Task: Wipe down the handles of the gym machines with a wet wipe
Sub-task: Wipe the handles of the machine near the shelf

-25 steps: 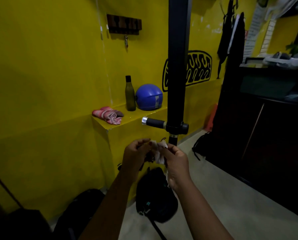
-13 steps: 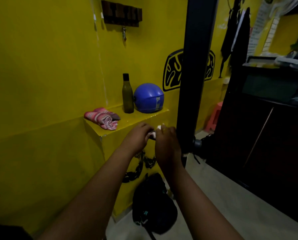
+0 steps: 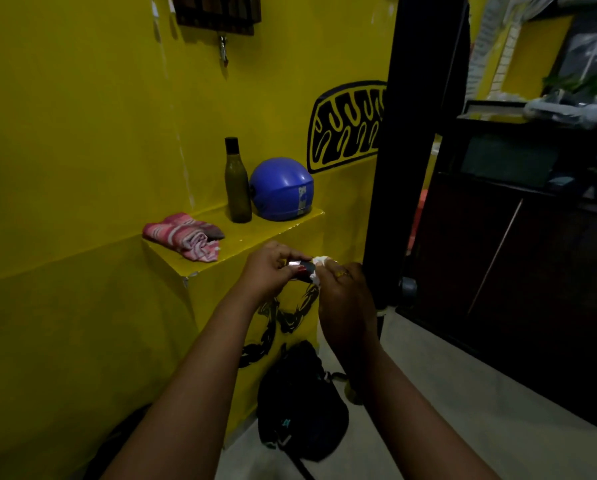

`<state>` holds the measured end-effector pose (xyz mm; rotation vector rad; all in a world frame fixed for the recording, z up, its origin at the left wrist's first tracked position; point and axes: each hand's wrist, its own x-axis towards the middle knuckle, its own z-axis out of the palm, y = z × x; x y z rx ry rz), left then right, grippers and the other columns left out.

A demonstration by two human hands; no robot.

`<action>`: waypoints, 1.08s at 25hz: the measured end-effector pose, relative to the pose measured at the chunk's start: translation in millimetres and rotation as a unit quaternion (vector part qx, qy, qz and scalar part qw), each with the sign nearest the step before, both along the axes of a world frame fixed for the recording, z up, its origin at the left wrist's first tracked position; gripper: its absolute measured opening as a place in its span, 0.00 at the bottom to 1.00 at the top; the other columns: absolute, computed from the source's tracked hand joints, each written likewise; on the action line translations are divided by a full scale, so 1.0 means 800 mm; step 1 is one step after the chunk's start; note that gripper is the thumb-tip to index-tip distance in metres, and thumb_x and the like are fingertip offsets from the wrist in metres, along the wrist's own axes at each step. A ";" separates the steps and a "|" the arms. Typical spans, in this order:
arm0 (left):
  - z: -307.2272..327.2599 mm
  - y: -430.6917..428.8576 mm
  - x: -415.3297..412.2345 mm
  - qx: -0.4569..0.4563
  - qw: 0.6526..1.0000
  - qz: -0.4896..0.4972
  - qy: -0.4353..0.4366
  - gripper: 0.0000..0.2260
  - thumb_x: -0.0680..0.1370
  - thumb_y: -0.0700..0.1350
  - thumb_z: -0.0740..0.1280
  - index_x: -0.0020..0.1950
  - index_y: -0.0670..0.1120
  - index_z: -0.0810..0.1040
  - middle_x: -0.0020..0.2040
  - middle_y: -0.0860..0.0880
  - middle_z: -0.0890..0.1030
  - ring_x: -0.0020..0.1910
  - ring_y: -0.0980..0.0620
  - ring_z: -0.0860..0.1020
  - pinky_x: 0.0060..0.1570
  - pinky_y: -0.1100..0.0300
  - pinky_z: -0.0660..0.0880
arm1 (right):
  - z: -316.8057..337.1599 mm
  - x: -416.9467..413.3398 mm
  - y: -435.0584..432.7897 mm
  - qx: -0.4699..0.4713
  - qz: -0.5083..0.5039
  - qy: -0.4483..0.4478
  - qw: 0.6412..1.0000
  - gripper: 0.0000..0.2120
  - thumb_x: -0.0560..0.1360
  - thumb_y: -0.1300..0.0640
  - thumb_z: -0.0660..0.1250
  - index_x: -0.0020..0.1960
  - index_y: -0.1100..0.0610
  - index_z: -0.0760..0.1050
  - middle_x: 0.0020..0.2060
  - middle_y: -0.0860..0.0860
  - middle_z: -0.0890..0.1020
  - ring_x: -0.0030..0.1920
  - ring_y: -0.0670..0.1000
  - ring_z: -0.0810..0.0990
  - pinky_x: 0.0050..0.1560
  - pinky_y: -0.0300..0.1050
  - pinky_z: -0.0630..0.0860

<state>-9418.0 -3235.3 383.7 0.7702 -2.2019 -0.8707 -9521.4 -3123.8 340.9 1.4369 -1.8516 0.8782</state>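
Note:
A short black handle (image 3: 303, 270) with a silver end cap sticks out leftward from the black machine post (image 3: 415, 147). My left hand (image 3: 271, 270) pinches the capped end of the handle between thumb and fingers. My right hand (image 3: 345, 299) presses a crumpled white wet wipe (image 3: 319, 266) around the handle just right of the left hand. Most of the handle is hidden under the two hands.
A yellow ledge (image 3: 269, 233) behind the hands carries a pink striped cloth (image 3: 186, 235), a dark bottle (image 3: 237, 181) and a blue helmet (image 3: 282, 189). A black bag (image 3: 300, 400) lies on the floor below. A dark cabinet (image 3: 519, 258) stands at the right.
The view has come closer to the post. Both hands rose from unfolding the wipe in front of me to the handle; the left now holds its end and the right wraps the wipe on it.

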 end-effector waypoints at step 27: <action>-0.019 0.021 -0.023 0.188 0.971 0.055 0.139 0.14 0.80 0.34 0.59 0.57 0.44 0.81 0.58 0.46 0.81 0.50 0.51 0.78 0.43 0.61 0.73 | -0.023 -0.022 0.025 -0.044 -0.027 0.157 0.986 0.13 0.77 0.68 0.57 0.52 0.67 0.80 0.51 0.62 0.82 0.53 0.59 0.81 0.57 0.50 0.78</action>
